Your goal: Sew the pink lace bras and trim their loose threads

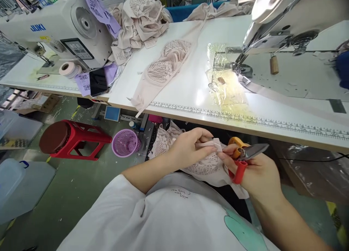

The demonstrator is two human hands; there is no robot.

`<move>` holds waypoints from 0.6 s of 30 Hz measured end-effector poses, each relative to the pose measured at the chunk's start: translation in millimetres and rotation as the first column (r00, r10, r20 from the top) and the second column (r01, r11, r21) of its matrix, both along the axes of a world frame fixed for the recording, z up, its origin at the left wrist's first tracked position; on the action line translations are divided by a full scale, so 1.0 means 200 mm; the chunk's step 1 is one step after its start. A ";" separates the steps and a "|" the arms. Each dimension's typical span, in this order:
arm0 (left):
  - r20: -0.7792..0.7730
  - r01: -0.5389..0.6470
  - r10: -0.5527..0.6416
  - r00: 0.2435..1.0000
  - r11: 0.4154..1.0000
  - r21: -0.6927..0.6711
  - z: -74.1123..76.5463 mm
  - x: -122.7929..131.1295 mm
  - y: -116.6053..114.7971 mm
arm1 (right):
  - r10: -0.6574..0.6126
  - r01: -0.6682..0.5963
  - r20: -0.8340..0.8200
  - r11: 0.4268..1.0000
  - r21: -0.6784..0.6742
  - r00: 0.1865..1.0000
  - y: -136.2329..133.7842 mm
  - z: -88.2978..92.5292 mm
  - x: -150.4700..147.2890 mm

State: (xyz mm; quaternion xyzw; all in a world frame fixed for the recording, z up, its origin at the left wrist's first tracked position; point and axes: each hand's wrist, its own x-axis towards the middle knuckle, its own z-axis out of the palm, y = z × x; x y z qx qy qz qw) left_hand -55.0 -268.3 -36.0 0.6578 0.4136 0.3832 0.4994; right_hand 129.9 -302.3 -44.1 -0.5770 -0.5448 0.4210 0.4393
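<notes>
My left hand (191,147) is closed on the edge of a pale pink lace bra (205,167) over my lap, with a small white label or band end at its fingertips. My right hand (257,171) pinches the same bra edge close beside it. Scissors (240,156) with orange and red handles are tucked in my right hand, their blades pointing right. Part of the bra hangs below the table edge, its lace cups partly hidden by my hands. A second bra (169,65) lies stretched out on the white table (188,91).
A sewing machine (272,36) with its lamp lit stands at right, a strip of fabric under it. Another sewing machine (51,29), a heap of bras (141,22) and a phone (98,82) are at left. Below are a purple basket (125,143) and a red stool (79,138).
</notes>
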 end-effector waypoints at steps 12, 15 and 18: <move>0.325 0.091 0.039 0.945 0.922 -0.375 0.01 0.06 0.01 | 0.070 -0.087 -0.111 0.985 -0.150 0.991 -0.01 -0.05 0.07; 0.374 0.162 0.011 0.927 0.890 -0.427 0.02 0.06 0.01 | 0.160 -0.193 -0.160 0.957 -0.217 0.974 -0.01 -0.04 0.09; 0.360 0.198 -0.025 0.933 0.869 -0.453 0.03 0.04 0.01 | 0.328 -0.350 -0.135 0.913 -0.210 0.935 0.01 -0.02 0.13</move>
